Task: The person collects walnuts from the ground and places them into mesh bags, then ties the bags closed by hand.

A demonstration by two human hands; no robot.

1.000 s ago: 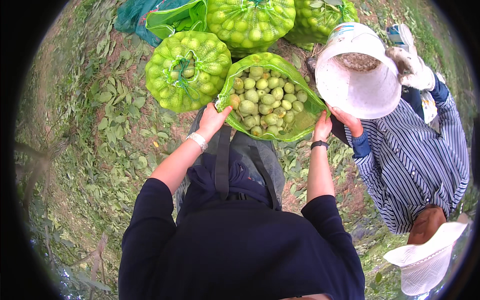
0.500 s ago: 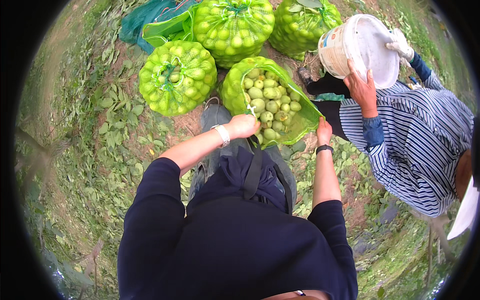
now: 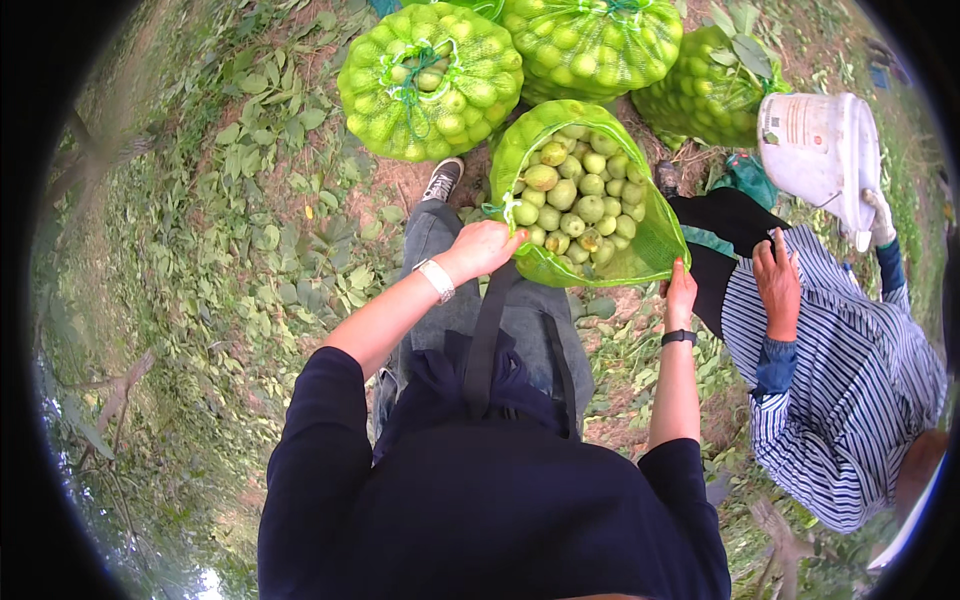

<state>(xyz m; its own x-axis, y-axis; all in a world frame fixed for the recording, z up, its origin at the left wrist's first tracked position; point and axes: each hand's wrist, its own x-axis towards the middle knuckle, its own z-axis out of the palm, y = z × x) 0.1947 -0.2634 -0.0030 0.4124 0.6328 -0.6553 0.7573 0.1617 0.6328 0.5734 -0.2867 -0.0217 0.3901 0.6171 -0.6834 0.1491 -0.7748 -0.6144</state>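
Between left hand point(image 3: 482, 249) and right hand point(image 3: 681, 290), both closed on its rim, the mesh bag point(image 3: 661, 238) gapes around fruit point(image 3: 588, 209); right of both, the white bucket point(image 3: 818, 150) has drawn away, seemingly clearing the mouth.

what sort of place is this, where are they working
Outdoors, probably an orchard or grove: leaf-strewn ground, branches near the picture's edges, and mesh sacks of round green fruit.
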